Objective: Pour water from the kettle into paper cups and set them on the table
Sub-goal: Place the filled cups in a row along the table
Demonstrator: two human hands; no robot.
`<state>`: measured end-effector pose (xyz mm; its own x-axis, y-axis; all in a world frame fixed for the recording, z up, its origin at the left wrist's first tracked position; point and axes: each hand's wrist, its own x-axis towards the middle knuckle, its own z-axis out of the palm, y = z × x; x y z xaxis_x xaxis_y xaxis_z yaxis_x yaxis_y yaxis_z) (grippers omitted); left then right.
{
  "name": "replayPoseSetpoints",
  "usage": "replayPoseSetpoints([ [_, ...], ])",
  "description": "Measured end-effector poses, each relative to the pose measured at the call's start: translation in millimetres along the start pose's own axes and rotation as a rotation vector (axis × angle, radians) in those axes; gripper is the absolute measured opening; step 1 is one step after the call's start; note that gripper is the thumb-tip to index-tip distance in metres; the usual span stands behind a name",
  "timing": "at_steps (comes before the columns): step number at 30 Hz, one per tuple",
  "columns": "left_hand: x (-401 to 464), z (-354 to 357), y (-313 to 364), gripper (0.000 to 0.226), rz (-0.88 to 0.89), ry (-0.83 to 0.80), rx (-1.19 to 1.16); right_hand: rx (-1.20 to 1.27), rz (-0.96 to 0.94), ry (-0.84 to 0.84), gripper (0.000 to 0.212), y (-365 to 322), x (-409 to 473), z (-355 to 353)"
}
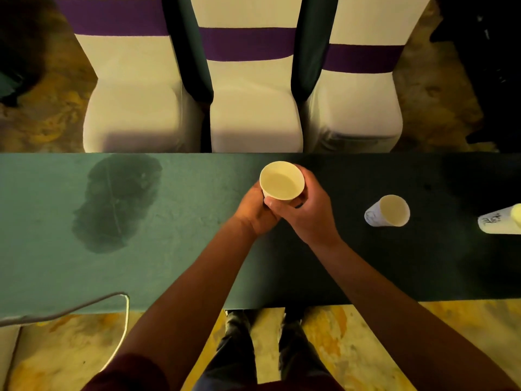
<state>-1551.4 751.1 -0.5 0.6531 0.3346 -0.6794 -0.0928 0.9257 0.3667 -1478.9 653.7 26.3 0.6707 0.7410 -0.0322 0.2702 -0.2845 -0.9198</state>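
A paper cup [282, 180] is held upright over the middle of the green table [197, 249], near its far edge. My left hand [255, 211] cups it from the left and below. My right hand [306, 210] wraps its right side with the thumb across the front. Pale liquid seems to fill its inside. A second paper cup [390, 210] stands on the table to the right. At the right frame edge a third cup [501, 221] is partly cut off. No kettle is in view.
A dark wet patch [118, 201] spreads over the tablecloth on the left. Three white chairs with purple bands [255, 108] stand close behind the far edge. A white cable [124, 320] hangs over the near left edge. My legs are below the table.
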Motion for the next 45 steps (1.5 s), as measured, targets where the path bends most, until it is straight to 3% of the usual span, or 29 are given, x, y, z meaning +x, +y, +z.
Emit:
replayPoseSetpoints([
  [6, 19, -16, -3, 0.045, 0.031, 0.061, -0.010, -0.013, -0.005, -0.016, 0.075, 19, 7, 16],
  [11, 35, -39, -2, 0.040, 0.097, 0.238, -0.015, -0.037, -0.013, -0.032, 0.072, 37, 13, 29],
  [14, 39, -59, 2, 0.031, 0.166, 0.332, 0.080, -0.053, -0.008, -0.025, 0.070, 50, 16, 36],
  [19, 35, -81, 4, 0.035, 0.177, 0.420, 0.156, -0.075, 0.010, -0.018, 0.069, 70, 13, 47],
  [45, 27, -86, -12, 0.036, 0.109, 0.447, 0.163, -0.079, 0.138, -0.116, 0.074, 101, -1, 47],
])
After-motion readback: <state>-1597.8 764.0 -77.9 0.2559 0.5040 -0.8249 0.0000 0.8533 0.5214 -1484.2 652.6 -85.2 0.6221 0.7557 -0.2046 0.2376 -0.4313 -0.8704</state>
